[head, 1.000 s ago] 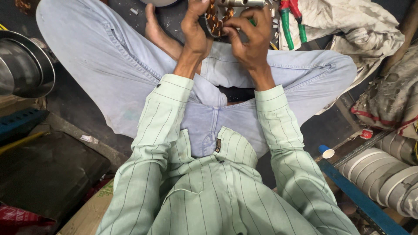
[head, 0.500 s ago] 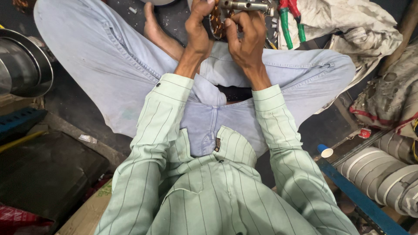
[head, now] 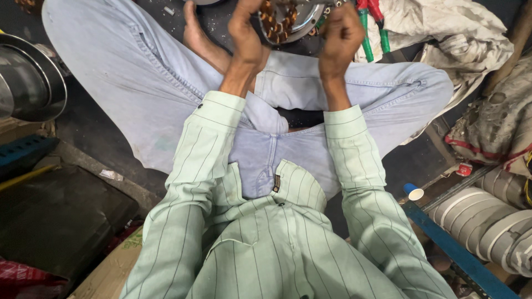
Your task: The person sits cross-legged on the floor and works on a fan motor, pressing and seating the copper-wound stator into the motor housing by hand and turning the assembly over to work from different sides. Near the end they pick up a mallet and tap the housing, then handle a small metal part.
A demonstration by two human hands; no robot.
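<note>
Head view: left hand (head: 246,33), right hand (head: 338,36) grip copper-wound motor part (head: 280,22).

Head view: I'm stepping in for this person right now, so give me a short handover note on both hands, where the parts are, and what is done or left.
Left hand: gripping the left edge of the motor part, a round metal shell with copper windings showing inside.
Right hand: closed on its right edge.
The part is held above the lap, partly cut off by the top of the frame.
Pliers with red and green handles lie on the floor just right of the right hand, untouched.
Done: the part is up and held by both hands.
Left: cannot tell; the working side is out of view.
</note>
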